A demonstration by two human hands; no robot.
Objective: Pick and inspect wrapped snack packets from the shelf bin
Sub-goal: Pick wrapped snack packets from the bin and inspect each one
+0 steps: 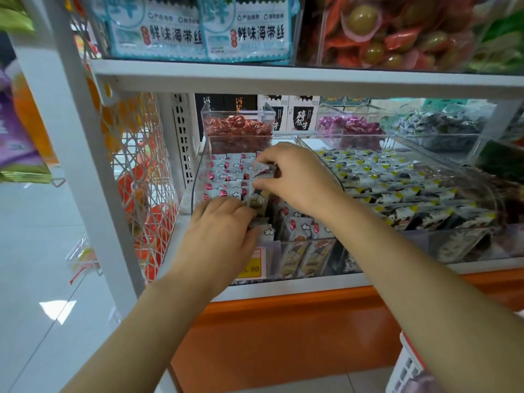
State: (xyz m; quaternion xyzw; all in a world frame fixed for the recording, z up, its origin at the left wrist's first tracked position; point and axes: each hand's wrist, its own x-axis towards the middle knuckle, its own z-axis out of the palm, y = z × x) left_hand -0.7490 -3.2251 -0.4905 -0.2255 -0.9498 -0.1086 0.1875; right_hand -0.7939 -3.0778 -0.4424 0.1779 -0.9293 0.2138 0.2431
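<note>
A clear plastic shelf bin (300, 245) on the lower shelf holds rows of small wrapped snack packets (226, 177), silver with red marks. Both my hands are inside it. My right hand (297, 177) pinches a silver snack packet (263, 168) between thumb and fingers above the rows. My left hand (221, 231) lies lower, near the bin's front, fingers curled on several packets (258, 205) whose edges stick out past the fingertips.
A second clear bin (482, 177) of black, white and yellow packets stands to the right. Small bins of red candy (238, 129) and purple candy (348, 126) sit behind. A white shelf board (283, 78) runs overhead. A yellow price tag (251, 268) is on the bin front. A white basket (408, 370) is at bottom right.
</note>
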